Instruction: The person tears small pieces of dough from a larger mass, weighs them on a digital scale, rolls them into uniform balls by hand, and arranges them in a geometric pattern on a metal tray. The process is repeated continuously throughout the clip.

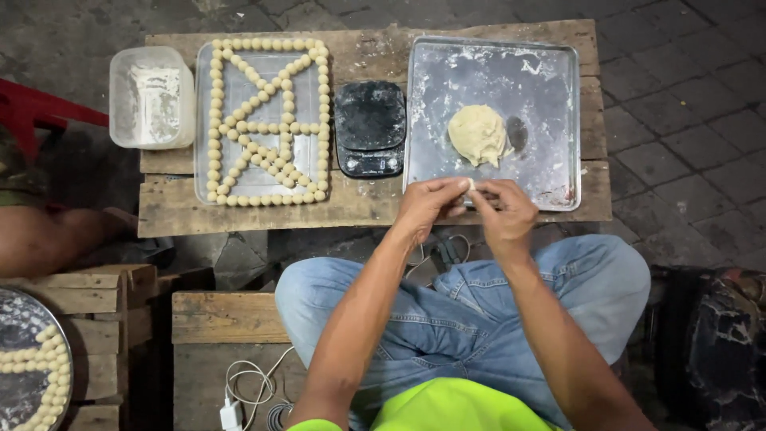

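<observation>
A small piece of dough (471, 185) is being pinched between the fingertips of the left hand (427, 206) and the right hand (503, 211) — both are closed on it, just over the near rim of the floured metal tray (550, 72). A larger dough lump (477, 136) is lying on that tray, near the hands. On the wooden worktop (367, 52), a black scale (369, 128) is standing between this tray and a second tray (263, 88) lined with dough balls (279, 128) — a plastic tub (150, 97) is sitting beside it.
</observation>
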